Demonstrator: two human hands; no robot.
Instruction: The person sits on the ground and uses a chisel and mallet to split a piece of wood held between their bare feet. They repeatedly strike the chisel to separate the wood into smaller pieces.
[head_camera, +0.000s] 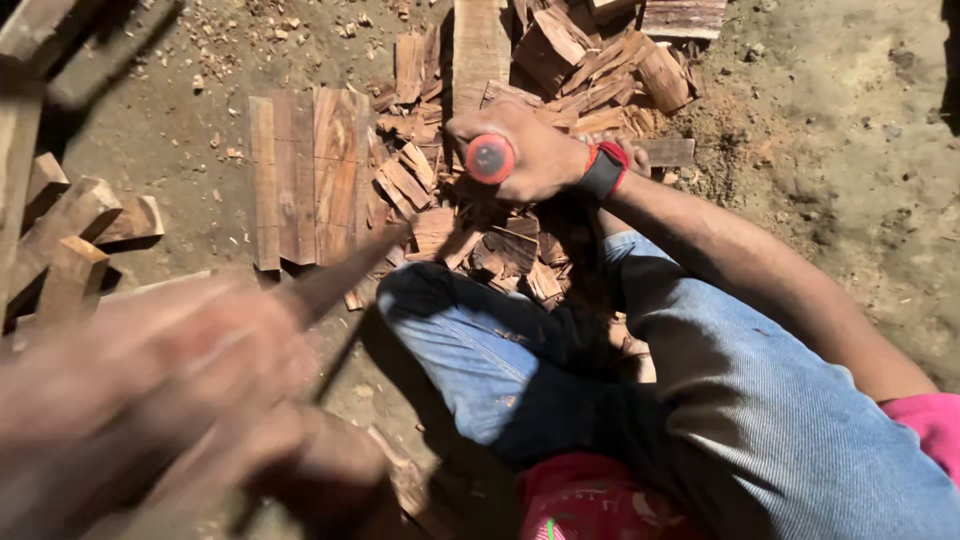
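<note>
R hand is clamped in a fist round a tool handle with a red butt end; only that round red cap shows, the rest of the tool is hidden inside the fist. A black-and-red wristband sits on the wrist just behind the hand. The forearm runs back over the blue-jeans knee.

L hand is near the lens and badly blurred; fingers look curled together on a thin pointed strip of wood, but the blur means I can't tell how firmly. The strip's tip points up toward the R hand, well apart from it.

Right under and around the R hand lies a heap of small split wood blocks & chips, reaching back behind the fist to bigger chunks. 1 long pale plank runs away from the hand, just beyond the knuckles. To the L of the R hand, near it, approx 4 flat reddish boards lie side by side on the dirt floor, edges touching. Beyond the L hand, at the far L edge, several rough wood offcuts lie in shade. Sawdust & chips are scattered over the floor past the boards.
</note>
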